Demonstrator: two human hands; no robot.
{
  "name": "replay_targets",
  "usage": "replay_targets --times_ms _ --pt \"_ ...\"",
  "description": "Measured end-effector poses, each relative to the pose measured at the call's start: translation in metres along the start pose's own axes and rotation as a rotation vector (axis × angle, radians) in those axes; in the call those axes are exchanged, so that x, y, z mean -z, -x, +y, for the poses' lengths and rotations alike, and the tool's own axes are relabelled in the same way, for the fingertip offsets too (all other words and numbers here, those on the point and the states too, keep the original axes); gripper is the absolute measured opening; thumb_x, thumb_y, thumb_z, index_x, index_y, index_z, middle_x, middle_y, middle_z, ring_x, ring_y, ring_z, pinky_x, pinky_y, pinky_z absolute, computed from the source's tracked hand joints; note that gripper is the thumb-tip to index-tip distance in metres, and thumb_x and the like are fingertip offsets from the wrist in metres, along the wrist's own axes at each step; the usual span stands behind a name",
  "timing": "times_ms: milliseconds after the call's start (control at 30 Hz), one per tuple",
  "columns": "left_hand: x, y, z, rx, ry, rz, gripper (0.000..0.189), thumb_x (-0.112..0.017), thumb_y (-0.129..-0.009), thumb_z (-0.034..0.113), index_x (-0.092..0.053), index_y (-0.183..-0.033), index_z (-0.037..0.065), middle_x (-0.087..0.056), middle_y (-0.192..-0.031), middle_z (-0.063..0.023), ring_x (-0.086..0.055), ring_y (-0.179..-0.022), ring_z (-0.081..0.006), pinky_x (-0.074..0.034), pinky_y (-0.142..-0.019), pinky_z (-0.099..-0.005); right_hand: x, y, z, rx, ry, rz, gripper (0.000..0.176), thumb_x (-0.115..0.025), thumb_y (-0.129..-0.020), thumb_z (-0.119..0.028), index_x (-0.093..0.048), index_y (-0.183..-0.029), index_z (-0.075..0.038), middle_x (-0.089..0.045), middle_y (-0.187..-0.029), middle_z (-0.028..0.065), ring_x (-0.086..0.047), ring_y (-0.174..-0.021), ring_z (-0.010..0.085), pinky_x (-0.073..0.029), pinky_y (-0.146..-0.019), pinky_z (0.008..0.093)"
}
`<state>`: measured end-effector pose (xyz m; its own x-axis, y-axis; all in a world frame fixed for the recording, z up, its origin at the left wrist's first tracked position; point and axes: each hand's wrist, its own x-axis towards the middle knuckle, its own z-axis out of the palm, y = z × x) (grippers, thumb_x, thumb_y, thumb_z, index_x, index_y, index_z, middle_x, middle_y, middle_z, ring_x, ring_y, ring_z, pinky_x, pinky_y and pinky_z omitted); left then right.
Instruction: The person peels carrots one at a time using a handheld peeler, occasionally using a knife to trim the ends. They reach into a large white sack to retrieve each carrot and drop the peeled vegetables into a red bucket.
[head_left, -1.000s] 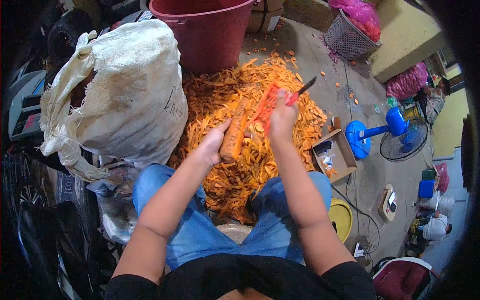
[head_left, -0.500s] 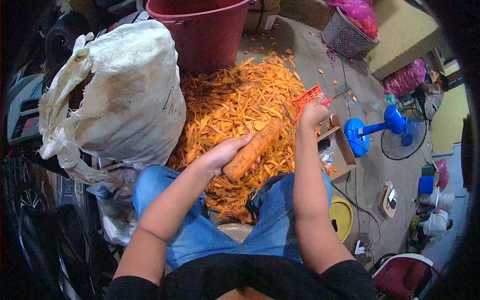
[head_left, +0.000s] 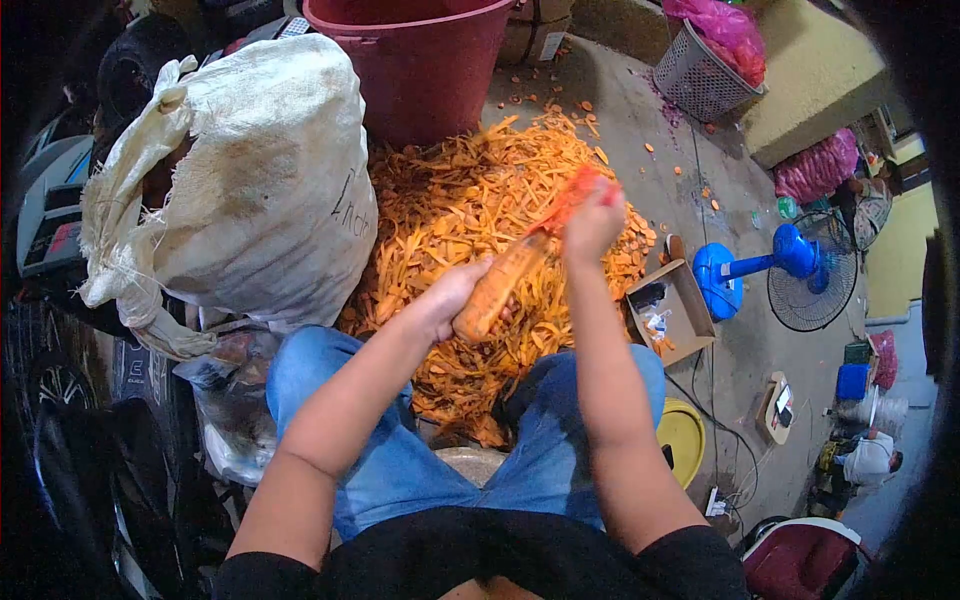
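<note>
A thick orange carrot (head_left: pixel 498 288) lies slantwise in my left hand (head_left: pixel 460 298), whose fingers wrap round its near end. My right hand (head_left: pixel 594 222) is closed round the handle of a red peeler (head_left: pixel 570 203), which is smeared by motion. The peeler's head meets the far end of the carrot. Beneath both hands spreads a big heap of orange peelings (head_left: pixel 450 220), reaching from between my knees to the bucket.
Left of the heap stands a white woven sack (head_left: pixel 260 170); behind it, a dark red bucket (head_left: pixel 415 80). To the right are a cardboard box (head_left: pixel 685 325), a blue fan (head_left: pixel 745 265) and a yellow lid (head_left: pixel 685 440). A grey basket (head_left: pixel 700 75) is at the back. A person (head_left: pixel 868 460) is far right.
My right hand has moved left and toward the carrot, bringing the peeler from beside it onto its far end. The carrot has turned slightly in my left hand.
</note>
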<state>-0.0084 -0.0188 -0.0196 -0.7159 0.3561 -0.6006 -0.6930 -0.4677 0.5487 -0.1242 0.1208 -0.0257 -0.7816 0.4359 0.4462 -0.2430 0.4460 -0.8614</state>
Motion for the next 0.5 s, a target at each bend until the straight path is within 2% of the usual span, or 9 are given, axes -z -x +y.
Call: replay_targets --times_ms 67,133,167,233,300,333,400,433,500 --pt "-0.002 -0.004 -0.007 -0.045 -0.037 -0.035 0.039 -0.028 -0.085 0.035 -0.044 -0.098 0.002 -0.053 -0.070 -0.0099 -0.053 -0.055 -0.0173 -0.046 -0.046 -0.0271 0.014 -0.023 0.015 -0.053 0.000 0.066 0.019 -0.043 -0.081 -0.016 -0.046 -0.071 0.000 -0.049 -0.060 0.0103 -0.046 -0.055 0.0212 -0.036 -0.051 0.0318" --pt "-0.003 0.000 -0.001 0.008 -0.033 -0.082 0.039 -0.029 -0.084 0.036 -0.044 -0.100 0.005 -0.053 -0.073 -0.0093 -0.054 -0.057 -0.0170 -0.046 -0.046 -0.0291 0.022 -0.034 0.015 -0.354 -0.021 0.147 0.019 -0.042 -0.081 -0.016 -0.047 -0.072 0.000 -0.050 -0.062 0.0082 -0.047 -0.056 0.0180 -0.036 -0.053 0.0307" --pt "-0.004 0.000 0.002 0.007 0.022 -0.018 0.038 -0.029 -0.084 0.036 -0.044 -0.101 0.006 -0.053 -0.075 -0.0089 -0.054 -0.058 -0.0168 -0.047 -0.047 -0.0294 0.022 -0.030 0.014 -0.352 -0.020 0.151 0.019 -0.042 -0.081 -0.016 -0.047 -0.072 0.000 -0.050 -0.062 0.0082 -0.047 -0.056 0.0180 -0.036 -0.053 0.0307" --pt "-0.001 -0.001 0.004 -0.002 0.101 0.075 0.035 -0.030 -0.084 0.035 -0.045 -0.100 0.008 -0.054 -0.080 -0.0075 -0.054 -0.060 -0.0161 -0.047 -0.051 -0.0295 0.015 -0.001 -0.012 -0.244 -0.251 -0.125 0.021 -0.042 -0.082 -0.018 -0.048 -0.074 0.000 -0.051 -0.063 0.0076 -0.046 -0.056 0.0146 -0.036 -0.052 0.0298" --pt "-0.001 -0.001 0.004 -0.033 0.165 0.061 0.034 -0.030 -0.084 0.034 -0.046 -0.099 0.008 -0.054 -0.081 -0.0075 -0.054 -0.061 -0.0158 -0.047 -0.052 -0.0289 0.007 0.042 -0.050 -0.067 -0.414 -0.261 0.021 -0.042 -0.082 -0.018 -0.046 -0.071 -0.001 -0.049 -0.060 0.0081 -0.043 -0.053 0.0128 -0.035 -0.049 0.0295" --pt "-0.002 -0.003 0.004 -0.061 0.225 0.039 0.034 -0.030 -0.084 0.033 -0.047 -0.098 0.007 -0.055 -0.081 -0.0074 -0.055 -0.061 -0.0154 -0.047 -0.054 -0.0282 0.010 0.054 -0.059 -0.066 -0.417 -0.261 0.021 -0.042 -0.082 -0.018 -0.046 -0.071 -0.001 -0.049 -0.060 0.0081 -0.043 -0.053 0.0128 -0.035 -0.049 0.0295" --pt "0.000 -0.004 0.003 -0.168 0.174 0.083 0.035 -0.030 -0.084 0.033 -0.048 -0.096 0.006 -0.056 -0.081 -0.0072 -0.055 -0.063 -0.0146 -0.047 -0.055 -0.0260 0.016 0.069 -0.068 -0.108 -0.215 -0.487 0.021 -0.042 -0.081 -0.018 -0.046 -0.071 -0.001 -0.048 -0.059 0.0103 -0.044 -0.053 0.0154 -0.035 -0.049 0.0304" --pt "0.000 0.000 0.004 -0.138 0.074 0.047 0.035 -0.031 -0.084 0.032 -0.048 -0.096 0.005 -0.056 -0.080 -0.0075 -0.055 -0.063 -0.0142 -0.047 -0.055 -0.0249 0.013 0.061 -0.064 -0.110 -0.216 -0.488 0.021 -0.042 -0.081 -0.018 -0.046 -0.071 -0.001 -0.048 -0.059 0.0103 -0.044 -0.053 0.0154 -0.035 -0.049 0.0304" --pt "-0.001 0.006 0.003 -0.018 -0.086 0.055 0.035 -0.032 -0.084 0.032 -0.048 -0.097 0.003 -0.056 -0.079 -0.0076 -0.055 -0.063 -0.0136 -0.046 -0.055 -0.0240 0.008 0.023 -0.039 0.120 -0.004 -0.104 0.020 -0.042 -0.081 -0.019 -0.046 -0.073 -0.001 -0.047 -0.058 0.0120 -0.045 -0.053 0.0191 -0.036 -0.050 0.0316"
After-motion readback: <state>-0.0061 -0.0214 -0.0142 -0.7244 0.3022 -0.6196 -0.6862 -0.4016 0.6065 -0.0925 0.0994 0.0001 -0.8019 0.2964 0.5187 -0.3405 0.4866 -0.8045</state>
